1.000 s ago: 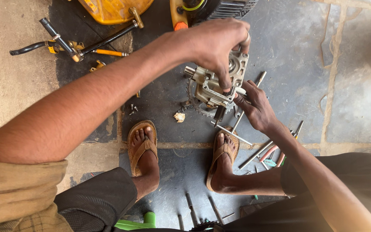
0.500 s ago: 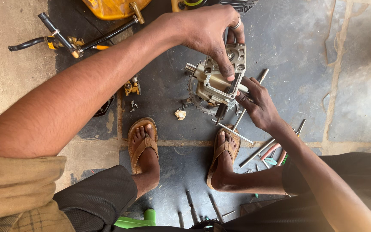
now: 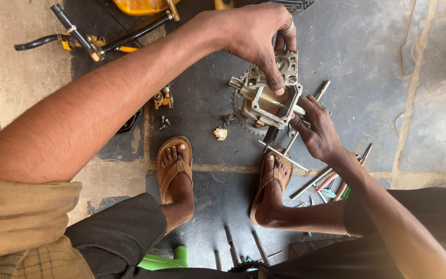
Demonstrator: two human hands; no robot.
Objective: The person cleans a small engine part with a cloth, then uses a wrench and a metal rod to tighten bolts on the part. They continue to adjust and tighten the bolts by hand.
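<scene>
A grey metal engine housing (image 3: 269,101) rests on the dark stone floor, with a toothed sprocket (image 3: 243,121) under it. My left hand (image 3: 256,36) reaches across from the left and grips the housing's top part, its thumb pressed on the rim. My right hand (image 3: 316,126) comes in from the lower right and pinches a small dark part at the housing's right edge; what that part is I cannot make out. My two sandalled feet (image 3: 174,165) stand just below the housing.
Long metal bolts and rods (image 3: 308,183) lie on the floor to the right and below. A black handlebar (image 3: 78,39) and a yellow machine body (image 3: 140,6) lie at the top left. Small brass fittings (image 3: 162,98) and a crumpled scrap (image 3: 220,134) sit left of the housing.
My left hand has shifted its grip higher on the housing, now pressing the rim with the thumb. My right hand has stayed at the right edge. The view has drifted slightly.
</scene>
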